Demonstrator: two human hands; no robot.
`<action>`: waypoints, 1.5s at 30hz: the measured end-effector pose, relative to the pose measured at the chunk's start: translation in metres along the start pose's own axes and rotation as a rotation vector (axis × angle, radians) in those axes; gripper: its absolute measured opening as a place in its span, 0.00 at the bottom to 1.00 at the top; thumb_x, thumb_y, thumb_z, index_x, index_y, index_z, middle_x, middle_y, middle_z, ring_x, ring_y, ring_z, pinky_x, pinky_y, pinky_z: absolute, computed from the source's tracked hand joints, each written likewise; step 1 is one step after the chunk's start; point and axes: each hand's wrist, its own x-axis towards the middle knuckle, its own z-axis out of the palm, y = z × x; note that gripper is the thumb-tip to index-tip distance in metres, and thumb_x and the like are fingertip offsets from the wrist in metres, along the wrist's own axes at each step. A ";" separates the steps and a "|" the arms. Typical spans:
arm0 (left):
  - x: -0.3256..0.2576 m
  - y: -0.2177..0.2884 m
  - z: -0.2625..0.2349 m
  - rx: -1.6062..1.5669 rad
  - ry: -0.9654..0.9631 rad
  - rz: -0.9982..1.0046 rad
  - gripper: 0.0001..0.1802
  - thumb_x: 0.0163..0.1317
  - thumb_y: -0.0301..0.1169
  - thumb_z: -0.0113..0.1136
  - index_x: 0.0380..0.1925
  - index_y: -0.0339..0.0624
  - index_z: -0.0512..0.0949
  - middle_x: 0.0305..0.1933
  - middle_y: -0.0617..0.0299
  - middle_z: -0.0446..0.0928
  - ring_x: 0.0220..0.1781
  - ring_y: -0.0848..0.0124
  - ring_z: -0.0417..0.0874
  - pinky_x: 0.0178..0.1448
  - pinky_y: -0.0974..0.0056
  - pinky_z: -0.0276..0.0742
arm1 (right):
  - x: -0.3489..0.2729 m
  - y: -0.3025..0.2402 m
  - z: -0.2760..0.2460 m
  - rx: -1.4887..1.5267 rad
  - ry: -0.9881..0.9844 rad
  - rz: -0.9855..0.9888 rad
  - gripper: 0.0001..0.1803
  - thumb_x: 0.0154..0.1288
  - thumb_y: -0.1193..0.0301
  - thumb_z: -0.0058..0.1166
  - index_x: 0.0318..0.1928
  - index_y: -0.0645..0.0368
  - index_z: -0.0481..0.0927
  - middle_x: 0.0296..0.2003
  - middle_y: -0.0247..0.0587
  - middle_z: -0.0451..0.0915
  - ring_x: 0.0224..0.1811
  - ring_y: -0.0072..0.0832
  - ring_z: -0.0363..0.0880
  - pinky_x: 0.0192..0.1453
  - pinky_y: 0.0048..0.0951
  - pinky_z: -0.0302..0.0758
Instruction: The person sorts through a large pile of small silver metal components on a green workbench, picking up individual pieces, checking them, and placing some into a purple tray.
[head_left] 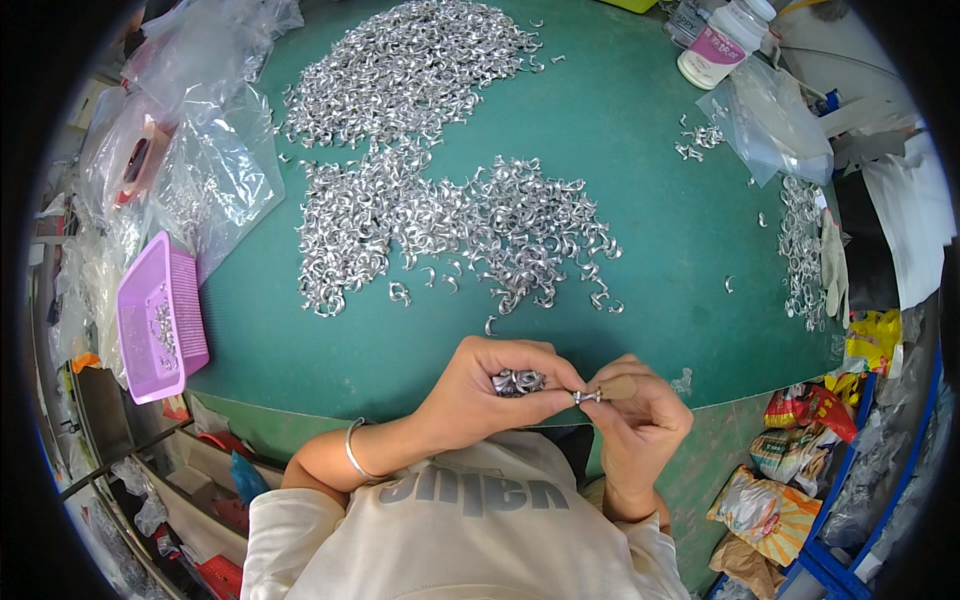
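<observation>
Green tabletop (650, 240) bears heaped metal hooks (450, 200); left hand (480, 395) cups several, right hand (640, 420) pinches one.

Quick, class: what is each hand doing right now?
Left hand: closed, holding a clutch of small metal pieces.
Right hand: fingers pinching one small metal piece.

Bright, even light; warped, dark rim.

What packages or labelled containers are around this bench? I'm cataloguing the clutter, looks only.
White bottle: far right of the green table, round, pink-purple label band.
Clear plastic bags: far left, crumpled, see-through.
Clear bag: right, beside the bottle.
Snack wrappers: lower right, below the table edge, crinkled, red, yellow and orange.
</observation>
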 end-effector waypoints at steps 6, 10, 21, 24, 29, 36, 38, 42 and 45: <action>-0.001 0.001 0.001 -0.012 -0.001 0.010 0.06 0.52 0.19 0.58 0.31 0.35 0.79 0.26 0.67 0.74 0.27 0.84 0.68 0.30 0.76 0.62 | -0.001 0.001 0.001 0.086 -0.014 0.030 0.13 0.43 0.92 0.57 0.31 0.70 0.73 0.28 0.46 0.78 0.33 0.32 0.75 0.35 0.29 0.71; -0.002 0.003 0.001 0.000 -0.003 0.013 0.06 0.51 0.18 0.58 0.31 0.35 0.79 0.26 0.67 0.74 0.28 0.83 0.69 0.31 0.76 0.64 | -0.001 0.003 0.001 0.114 -0.015 0.046 0.13 0.43 0.92 0.56 0.31 0.70 0.72 0.28 0.46 0.78 0.33 0.32 0.75 0.35 0.29 0.72; 0.003 -0.007 -0.010 -0.872 -0.013 -0.391 0.04 0.53 0.24 0.47 0.29 0.35 0.66 0.22 0.58 0.63 0.16 0.80 0.57 0.14 0.75 0.49 | 0.010 0.011 -0.027 -0.058 0.222 0.155 0.08 0.49 0.88 0.53 0.32 0.69 0.74 0.29 0.46 0.77 0.32 0.27 0.74 0.35 0.22 0.70; 0.005 -0.017 -0.017 -0.877 -0.061 -0.281 0.05 0.51 0.27 0.41 0.25 0.36 0.62 0.23 0.51 0.63 0.13 0.78 0.55 0.14 0.76 0.51 | 0.022 0.024 -0.048 -0.488 0.321 0.131 0.13 0.47 0.84 0.57 0.37 0.65 0.76 0.31 0.41 0.77 0.31 0.26 0.73 0.38 0.23 0.69; 0.013 -0.024 -0.019 -0.671 0.118 -0.284 0.16 0.64 0.36 0.39 0.21 0.38 0.64 0.21 0.54 0.66 0.12 0.78 0.56 0.13 0.77 0.51 | 0.033 0.043 -0.033 -1.121 0.003 -0.144 0.14 0.45 0.78 0.60 0.37 0.62 0.77 0.34 0.43 0.72 0.38 0.38 0.69 0.42 0.33 0.67; 0.010 -0.024 -0.009 -0.451 0.208 -0.293 0.08 0.60 0.28 0.52 0.36 0.34 0.75 0.20 0.68 0.64 0.14 0.83 0.57 0.15 0.77 0.48 | 0.022 0.043 -0.034 -0.315 0.188 0.151 0.07 0.56 0.79 0.52 0.37 0.67 0.75 0.30 0.42 0.75 0.30 0.28 0.71 0.36 0.25 0.67; 0.009 -0.021 -0.003 -0.308 0.217 -0.263 0.08 0.56 0.25 0.56 0.36 0.34 0.76 0.20 0.69 0.65 0.16 0.83 0.59 0.17 0.77 0.51 | 0.017 0.034 -0.027 0.311 0.151 0.323 0.08 0.62 0.76 0.48 0.38 0.69 0.74 0.32 0.42 0.75 0.32 0.23 0.71 0.37 0.23 0.68; 0.012 -0.017 0.007 0.087 0.238 -0.012 0.10 0.49 0.21 0.62 0.33 0.35 0.78 0.20 0.71 0.66 0.20 0.82 0.62 0.25 0.76 0.58 | 0.004 0.026 -0.011 0.750 0.076 0.563 0.09 0.62 0.73 0.48 0.40 0.67 0.72 0.35 0.43 0.75 0.33 0.24 0.72 0.37 0.23 0.69; 0.009 -0.013 0.010 0.225 0.255 0.101 0.09 0.46 0.20 0.63 0.31 0.36 0.80 0.19 0.70 0.66 0.22 0.81 0.64 0.29 0.76 0.60 | -0.001 0.021 -0.001 0.702 0.132 0.542 0.09 0.62 0.74 0.48 0.40 0.67 0.72 0.35 0.42 0.75 0.34 0.25 0.73 0.38 0.24 0.69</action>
